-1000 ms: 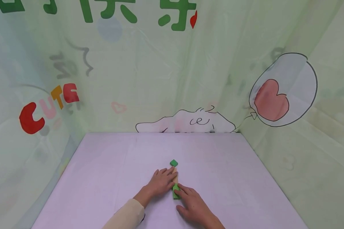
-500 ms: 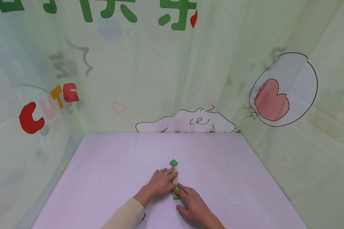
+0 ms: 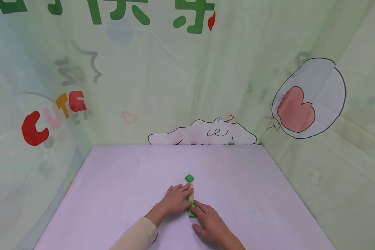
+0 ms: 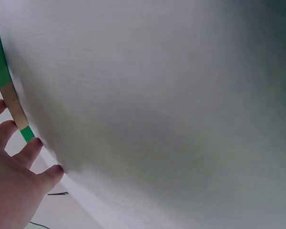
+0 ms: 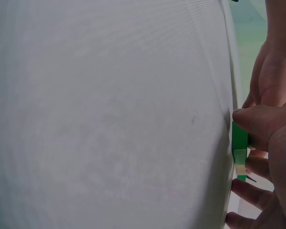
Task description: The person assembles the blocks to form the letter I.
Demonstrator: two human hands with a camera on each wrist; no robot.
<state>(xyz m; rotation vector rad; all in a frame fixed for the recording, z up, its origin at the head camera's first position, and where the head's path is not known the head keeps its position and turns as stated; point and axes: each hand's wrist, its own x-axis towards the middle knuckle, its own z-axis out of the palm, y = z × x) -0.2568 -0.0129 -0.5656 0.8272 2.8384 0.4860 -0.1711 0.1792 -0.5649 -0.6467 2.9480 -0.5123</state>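
A narrow wooden strip (image 3: 191, 193) and a green block (image 3: 192, 214) lie end to end on the table in the head view, with a green diamond-shaped piece (image 3: 189, 178) at the far end. Spread fingers of my left hand (image 3: 175, 200) rest along the strip, and its thumb reaches the green block. From the right, my right hand (image 3: 210, 222) touches the block with its fingertips, its thumb lower on the table. The left wrist view shows the fingers of my left hand (image 4: 12, 176) beside the wooden strip (image 4: 13, 105). In the right wrist view, fingers partly cover the green block (image 5: 239, 136).
A pale tablecloth (image 3: 128, 166) covers the table. Printed curtains hang behind and at both sides, such as the back curtain (image 3: 175, 80) and the right one with a balloon drawing (image 3: 325, 104). A light sleeve (image 3: 135, 234) covers the left forearm.
My left thumb has shifted slightly nearer the front, over the edge of the green block. My right hand and the pieces look unmoved.
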